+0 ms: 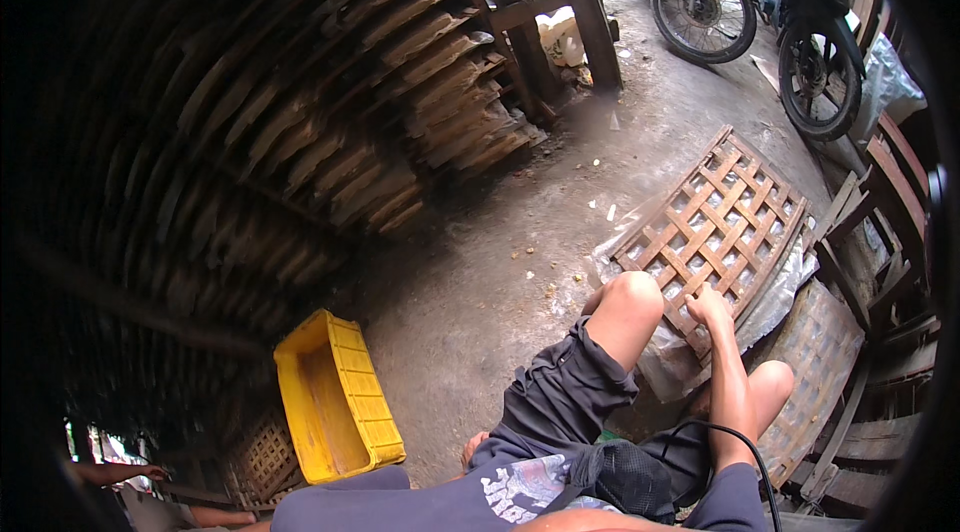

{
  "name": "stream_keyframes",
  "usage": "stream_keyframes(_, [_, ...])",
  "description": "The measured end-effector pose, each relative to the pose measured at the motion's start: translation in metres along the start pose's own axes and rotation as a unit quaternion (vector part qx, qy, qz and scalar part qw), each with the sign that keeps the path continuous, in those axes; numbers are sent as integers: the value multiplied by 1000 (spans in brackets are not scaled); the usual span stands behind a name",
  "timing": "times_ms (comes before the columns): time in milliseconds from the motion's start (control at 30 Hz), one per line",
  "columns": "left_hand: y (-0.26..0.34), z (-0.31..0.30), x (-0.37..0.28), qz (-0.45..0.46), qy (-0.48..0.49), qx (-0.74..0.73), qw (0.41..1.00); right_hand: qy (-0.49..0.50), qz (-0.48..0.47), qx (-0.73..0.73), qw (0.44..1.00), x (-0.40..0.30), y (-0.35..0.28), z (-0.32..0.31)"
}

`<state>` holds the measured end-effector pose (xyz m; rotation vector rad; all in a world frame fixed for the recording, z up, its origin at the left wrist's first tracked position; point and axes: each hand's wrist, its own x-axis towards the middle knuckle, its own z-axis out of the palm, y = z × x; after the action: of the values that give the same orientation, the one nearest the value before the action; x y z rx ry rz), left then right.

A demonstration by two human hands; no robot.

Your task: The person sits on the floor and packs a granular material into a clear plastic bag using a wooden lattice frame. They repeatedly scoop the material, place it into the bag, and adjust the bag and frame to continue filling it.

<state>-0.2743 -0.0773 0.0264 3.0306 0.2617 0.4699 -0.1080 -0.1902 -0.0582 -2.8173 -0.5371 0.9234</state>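
Observation:
A woven wooden lattice panel (pixel 720 220) with a slatted frame lies over crumpled clear plastic sheeting (pixel 780 295), in front of my bent knees. My right hand (pixel 709 304) is at the panel's near part, its fingers curled against the slats; whether it grips one is unclear. By my hip, at the edge of the dark shorts, a small patch of skin (pixel 475 449) shows; I cannot tell if it is my left hand or a foot. The rest of my left arm is hidden below its sleeve.
A yellow plastic crate (pixel 322 397) stands at the lower left. Another lattice panel (pixel 814 374) lies at right beside broken wooden slats (pixel 877 442). Stacked boards or sheets (pixel 450 104) line the left. Motorcycles (pixel 705 10) stand at the top right. Another person's arm (pixel 124 472) shows lower left.

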Motion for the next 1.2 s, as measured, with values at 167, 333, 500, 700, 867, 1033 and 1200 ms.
stream_keyframes(167, [5,-11,3,24,10,12,1000,-19,-4,-21,1000,14,13,8])
stream_keyframes(333, [-3,9,-6,37,7,10,999,-15,4,-14,1000,11,2,9])
stream_keyframes(500, [-7,13,-1,77,-10,-25,997,4,-35,27,999,35,11,29])
stream_keyframes(700, [-95,143,-348,-514,5,-403,757,-1,-100,65,993,-11,2,-34])
stream_keyframes(867, [-256,184,-331,-449,140,-489,734,99,-76,142,982,-49,34,-72])
stream_keyframes(1033, [-211,24,-64,-326,123,-543,764,273,-23,151,950,-124,77,-82])
stream_keyframes(1200, [-127,-14,65,-126,87,-597,788,222,31,118,967,-177,89,-51])
